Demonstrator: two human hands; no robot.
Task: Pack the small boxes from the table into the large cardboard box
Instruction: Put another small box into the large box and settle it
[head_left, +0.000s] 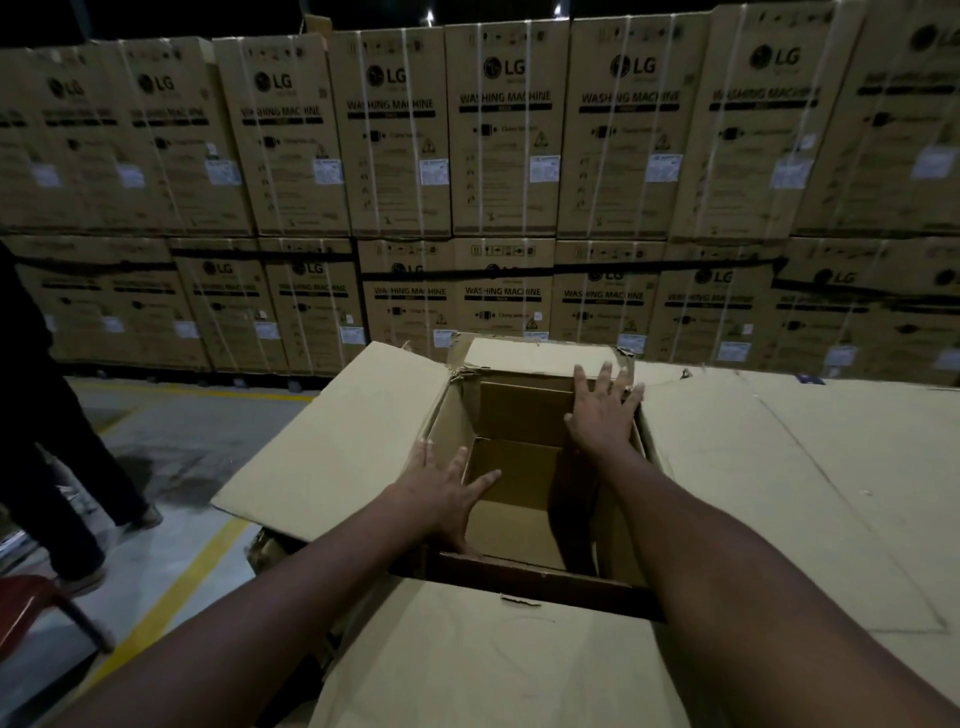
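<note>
Cartons (395, 135) behind, left hand (447, 493) and right hand (602, 415) rest spread on opposite edges of the large cardboard box (519, 415).

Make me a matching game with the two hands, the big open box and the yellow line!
Things:
1 left hand
2 right hand
3 big open box
4 yellow line

Places:
A on the grey floor
B far right corner of the box opening
C in front of the stacked washing machine boxes
D left side of the box opening

Pairs: 1-D, 2-B, 3-C, 4-A
</note>
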